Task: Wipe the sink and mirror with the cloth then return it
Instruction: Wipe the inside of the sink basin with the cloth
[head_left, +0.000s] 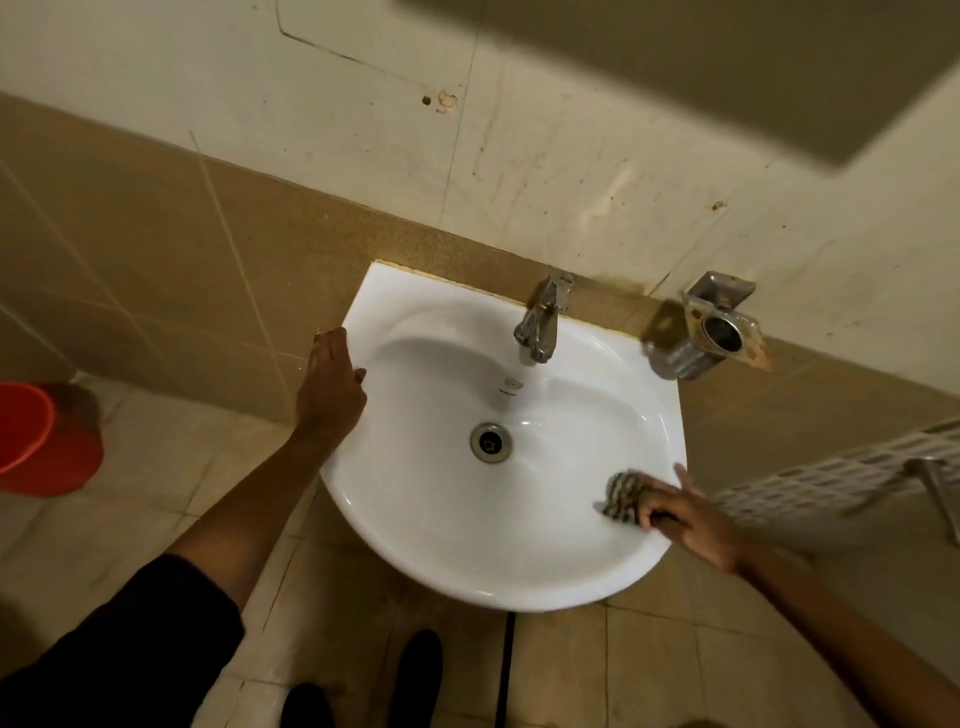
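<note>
Nearest to the person, the right hand (685, 514) presses the cloth (623, 496), a small striped rag, on the inner right wall of the sink (447, 525), just under the rim. Its fingers (657, 501) are curled closed over the bunched cloth, and one finger lies stretched along the rim. The step in hand seems to be the wiping of the basin. To do it well, I would keep the cloth flat under the palm and sweep along the curve toward the drain (490, 441), so the dirt goes down.

A little farther, the left hand (332, 387) rests on the left rim with its fingers loosely spread and holds nothing; it steadies the body.

Beyond, the tap (540, 325) and its base need a pass too. Of the mirror I can tell nothing sure.
</note>
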